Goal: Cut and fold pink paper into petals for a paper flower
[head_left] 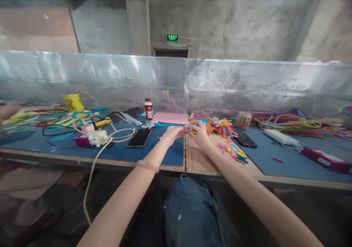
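Observation:
Over the middle of the table, my left hand (174,133) and my right hand (201,134) meet at the fingertips. Between them is a small pink paper piece (187,127), pinched from both sides; its exact shape is too small to tell. A finished-looking paper flower (223,126) in orange, red and yellow lies to the right of my right hand. Below it is a pile of pink, yellow and blue paper pieces (232,151). Pink paper sheets (172,118) lie behind my hands, and a small blue and white paper flower (150,124) is off to the left.
On the left are a dark phone (139,138), a power strip (97,138) with cables, a red bottle (148,109) and a yellow container (73,102). Another phone (245,140), a clear cup (243,120) and colourful strips (297,124) lie right. Another person's hand (9,111) shows far left.

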`<action>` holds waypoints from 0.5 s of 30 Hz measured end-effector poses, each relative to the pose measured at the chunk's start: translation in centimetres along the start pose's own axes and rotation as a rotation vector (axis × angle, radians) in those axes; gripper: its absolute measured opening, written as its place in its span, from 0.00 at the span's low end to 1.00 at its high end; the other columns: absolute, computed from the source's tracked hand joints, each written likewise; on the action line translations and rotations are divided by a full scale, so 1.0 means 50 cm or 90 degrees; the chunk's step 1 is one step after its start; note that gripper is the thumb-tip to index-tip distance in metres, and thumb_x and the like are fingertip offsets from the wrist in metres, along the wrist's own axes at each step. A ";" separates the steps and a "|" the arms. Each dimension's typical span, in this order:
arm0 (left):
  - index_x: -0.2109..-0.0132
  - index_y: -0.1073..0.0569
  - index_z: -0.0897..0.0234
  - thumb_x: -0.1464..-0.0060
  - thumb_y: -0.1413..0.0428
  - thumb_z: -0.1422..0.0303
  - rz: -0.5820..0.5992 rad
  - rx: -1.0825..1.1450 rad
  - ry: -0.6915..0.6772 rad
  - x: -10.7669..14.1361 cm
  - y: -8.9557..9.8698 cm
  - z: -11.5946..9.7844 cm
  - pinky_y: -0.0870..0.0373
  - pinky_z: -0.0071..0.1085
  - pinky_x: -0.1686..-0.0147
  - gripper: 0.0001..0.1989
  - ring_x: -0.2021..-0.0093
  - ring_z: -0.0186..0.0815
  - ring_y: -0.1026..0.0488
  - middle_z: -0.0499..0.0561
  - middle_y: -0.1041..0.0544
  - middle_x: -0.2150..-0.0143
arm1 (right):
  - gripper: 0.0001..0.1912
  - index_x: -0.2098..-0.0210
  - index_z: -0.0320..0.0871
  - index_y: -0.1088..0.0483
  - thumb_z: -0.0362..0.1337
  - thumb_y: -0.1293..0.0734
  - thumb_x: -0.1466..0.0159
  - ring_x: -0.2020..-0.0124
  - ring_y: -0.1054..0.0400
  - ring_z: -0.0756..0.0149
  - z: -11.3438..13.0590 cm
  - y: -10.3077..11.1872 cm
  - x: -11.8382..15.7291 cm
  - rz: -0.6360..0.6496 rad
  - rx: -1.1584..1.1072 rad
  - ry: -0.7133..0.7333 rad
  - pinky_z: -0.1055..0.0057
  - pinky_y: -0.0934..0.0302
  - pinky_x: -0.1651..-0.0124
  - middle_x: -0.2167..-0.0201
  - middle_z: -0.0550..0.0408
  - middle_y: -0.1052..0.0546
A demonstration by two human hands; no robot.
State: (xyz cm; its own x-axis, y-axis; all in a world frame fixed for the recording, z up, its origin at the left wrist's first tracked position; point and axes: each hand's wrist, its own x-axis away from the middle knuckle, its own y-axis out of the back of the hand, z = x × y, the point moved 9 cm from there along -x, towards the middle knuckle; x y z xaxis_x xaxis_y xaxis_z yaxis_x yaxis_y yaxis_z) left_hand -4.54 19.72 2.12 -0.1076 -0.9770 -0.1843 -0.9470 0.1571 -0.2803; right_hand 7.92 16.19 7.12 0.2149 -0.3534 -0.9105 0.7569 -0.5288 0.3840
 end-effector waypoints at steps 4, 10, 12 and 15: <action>0.71 0.25 0.72 0.61 0.40 0.74 -0.016 0.016 0.013 0.002 0.002 0.001 0.30 0.36 0.59 0.06 0.70 0.38 0.24 0.58 0.22 0.73 | 0.06 0.68 0.47 0.27 0.35 0.36 0.43 0.57 0.41 0.58 0.005 -0.006 0.001 0.025 0.010 0.020 0.58 0.46 0.53 0.60 0.51 0.33; 0.72 0.25 0.72 0.58 0.43 0.75 -0.027 0.049 0.042 0.004 0.000 0.000 0.29 0.34 0.62 0.03 0.71 0.37 0.24 0.58 0.22 0.74 | 0.10 0.66 0.48 0.26 0.32 0.38 0.43 0.56 0.42 0.58 0.014 -0.005 0.001 0.046 0.024 0.025 0.57 0.45 0.53 0.58 0.51 0.33; 0.71 0.25 0.72 0.56 0.43 0.74 -0.026 0.060 0.046 0.002 0.002 0.002 0.29 0.34 0.62 0.04 0.71 0.37 0.24 0.58 0.22 0.73 | 0.10 0.67 0.47 0.26 0.31 0.39 0.43 0.56 0.43 0.57 0.018 -0.006 0.002 0.062 0.030 0.032 0.57 0.45 0.54 0.57 0.50 0.33; 0.70 0.25 0.71 0.54 0.43 0.71 -0.023 0.068 0.042 0.001 0.004 0.002 0.28 0.33 0.63 0.06 0.71 0.36 0.24 0.57 0.22 0.72 | 0.12 0.66 0.47 0.26 0.28 0.39 0.44 0.53 0.44 0.56 0.024 -0.007 0.004 0.084 0.043 0.047 0.56 0.44 0.54 0.56 0.50 0.33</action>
State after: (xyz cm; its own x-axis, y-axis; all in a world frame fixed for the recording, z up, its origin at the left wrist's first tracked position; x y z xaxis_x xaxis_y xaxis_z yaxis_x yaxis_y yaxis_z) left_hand -4.71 19.73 1.95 -0.0968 -0.9892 -0.1101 -0.9136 0.1322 -0.3845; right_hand 6.97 15.37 7.00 0.3564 -0.3663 -0.8595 0.6764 -0.5335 0.5078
